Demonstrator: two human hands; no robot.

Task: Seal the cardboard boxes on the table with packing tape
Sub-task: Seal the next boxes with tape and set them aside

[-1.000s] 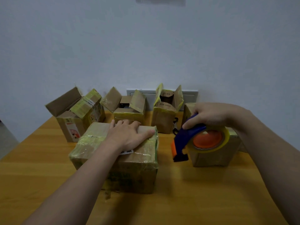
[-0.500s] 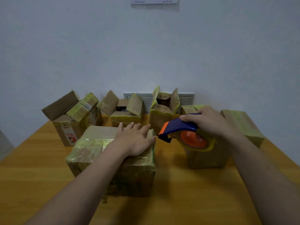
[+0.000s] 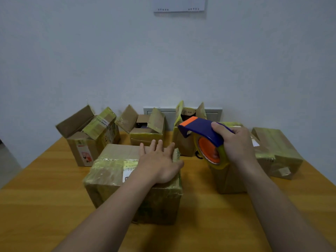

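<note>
On the wooden table [image 3: 45, 197], the leftmost open box [image 3: 85, 142] stands at the back with its flaps up. One flap is covered in yellowish tape and a label, and its inside is hidden from this angle. Just right of it, the middle open box [image 3: 145, 135] has its flaps raised too; something dark sits inside, too small to tell.

Nearer the camera, the near box [image 3: 112, 180] is closed. It is brown cardboard, wrinkled yellowish tape is wrapped over its top and edges, and a white label is partly showing. The left hand [image 3: 160, 164] lies flat on its lid, fingers straight and slightly spread, pressing down near the right edge.

Behind it, the tall open box [image 3: 181, 142] has narrow flaps upright and a dark interior that cannot be made out.

The tape dispenser [image 3: 203, 131] is held in the air to the right of the near box. It has a blue body, an orange tip pointing left, and an orange hub carrying a yellowish roll. The right hand [image 3: 236, 144] grips it, fingers curled over the blue handle.

Below that wrist stands a closed taped box [image 3: 229, 179], and the far right box [image 3: 276, 153] lies shut, also wrapped in tape.
</note>
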